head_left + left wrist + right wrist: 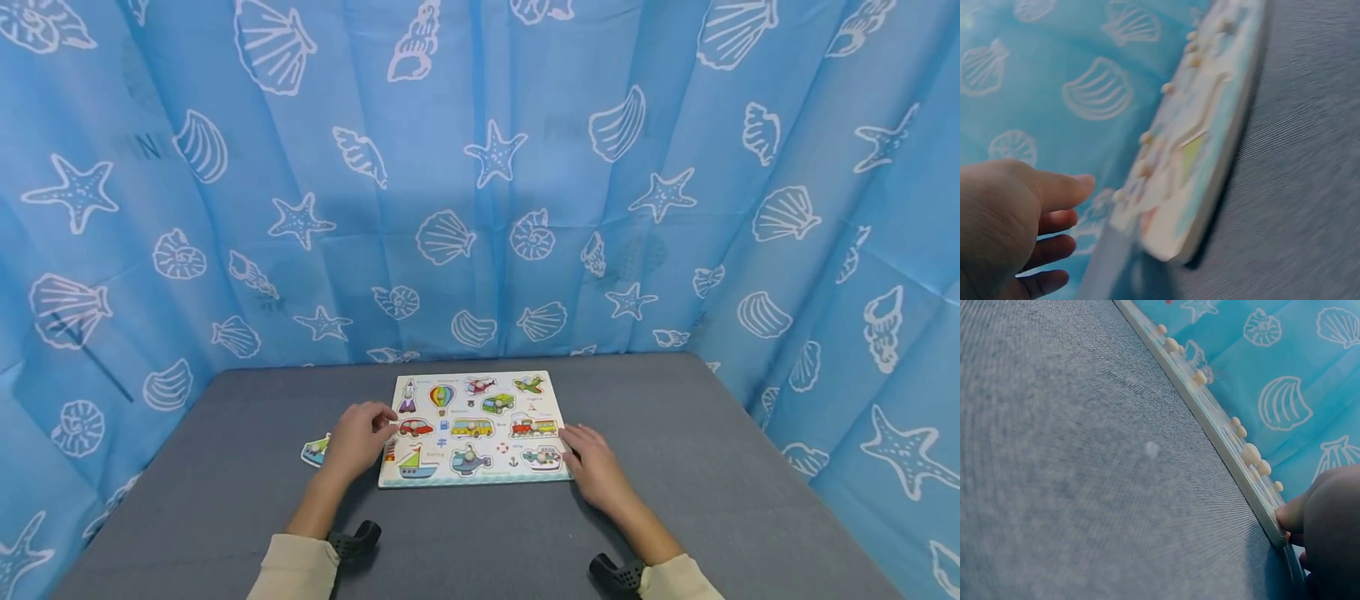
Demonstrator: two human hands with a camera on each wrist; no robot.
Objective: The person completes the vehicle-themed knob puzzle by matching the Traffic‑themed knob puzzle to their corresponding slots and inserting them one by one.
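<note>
A white wooden peg puzzle board [487, 446] with vehicle pictures and small round knobs lies on the grey table. My right hand [596, 467] holds its right edge; in the right wrist view the thumb [1291, 515] presses on the board's corner and other fingers are partly hidden at the edge. My left hand [356, 437] is by the left edge, thumb and fingers apart and holding nothing in the left wrist view. A loose sailboat piece [313, 451] lies left of that hand, partly hidden behind it. The board's sailboat recess [417, 465] shows no knob.
The grey cloth-covered table [480, 542] extends around the board. A blue curtain [495, 250] with white shells and starfish hangs behind it and at both sides. Black wrist straps [356, 542] sit on both wrists.
</note>
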